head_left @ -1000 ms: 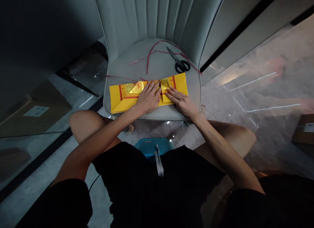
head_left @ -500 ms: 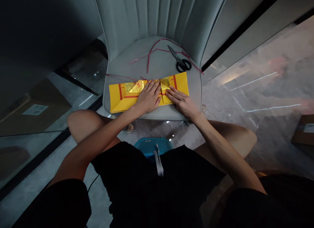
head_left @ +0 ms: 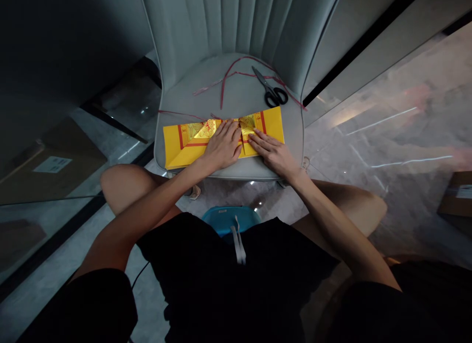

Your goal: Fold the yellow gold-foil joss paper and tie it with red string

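Note:
Folded yellow joss paper (head_left: 184,145), with red borders and gold foil patches, lies across the front of the grey chair seat (head_left: 191,99). My left hand (head_left: 223,145) rests flat on its middle, fingers stretched out, hiding part of the pleated centre. On the right half lies my right hand (head_left: 272,150), its fingers extended toward the pinched centre and pressing the paper down. Neither hand is wrapped around anything. Behind the paper are black-handled scissors (head_left: 271,89), their blades pointing away, and loose strands of red string (head_left: 222,89).
The chair's ribbed backrest (head_left: 239,23) rises behind the seat. A blue plastic stool or tub (head_left: 231,214) shows between my legs. Cardboard boxes (head_left: 55,161) stand at the left, and another box (head_left: 457,198) is on the marble floor (head_left: 391,136) at the far right.
Almost nothing differs. Both hands keep the same place on the joss paper, and the view has shifted very slightly.

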{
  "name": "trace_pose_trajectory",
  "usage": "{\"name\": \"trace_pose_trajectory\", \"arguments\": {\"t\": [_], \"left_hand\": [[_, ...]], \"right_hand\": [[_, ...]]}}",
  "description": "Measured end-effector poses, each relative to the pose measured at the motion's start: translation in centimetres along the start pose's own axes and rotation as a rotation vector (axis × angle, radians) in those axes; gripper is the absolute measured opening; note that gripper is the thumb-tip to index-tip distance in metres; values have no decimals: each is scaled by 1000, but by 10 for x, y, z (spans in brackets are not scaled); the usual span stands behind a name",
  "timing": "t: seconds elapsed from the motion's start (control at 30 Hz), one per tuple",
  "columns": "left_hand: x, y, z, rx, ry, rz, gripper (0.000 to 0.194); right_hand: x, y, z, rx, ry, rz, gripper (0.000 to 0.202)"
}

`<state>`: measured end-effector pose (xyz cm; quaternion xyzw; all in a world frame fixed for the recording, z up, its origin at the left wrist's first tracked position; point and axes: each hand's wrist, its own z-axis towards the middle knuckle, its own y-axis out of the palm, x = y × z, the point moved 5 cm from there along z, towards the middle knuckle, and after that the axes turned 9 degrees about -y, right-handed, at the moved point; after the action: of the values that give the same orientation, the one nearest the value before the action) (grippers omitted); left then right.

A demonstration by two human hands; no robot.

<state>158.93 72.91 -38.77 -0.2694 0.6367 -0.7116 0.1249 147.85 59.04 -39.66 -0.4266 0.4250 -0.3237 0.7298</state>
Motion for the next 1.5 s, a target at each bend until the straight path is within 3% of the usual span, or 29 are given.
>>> {"name": "trace_pose_trajectory", "arguments": {"t": [1.5], "left_hand": [[-2, 3, -1, -17, 0, -25, 53]], "right_hand": [[1, 5, 2, -28, 0, 15, 49]]}}
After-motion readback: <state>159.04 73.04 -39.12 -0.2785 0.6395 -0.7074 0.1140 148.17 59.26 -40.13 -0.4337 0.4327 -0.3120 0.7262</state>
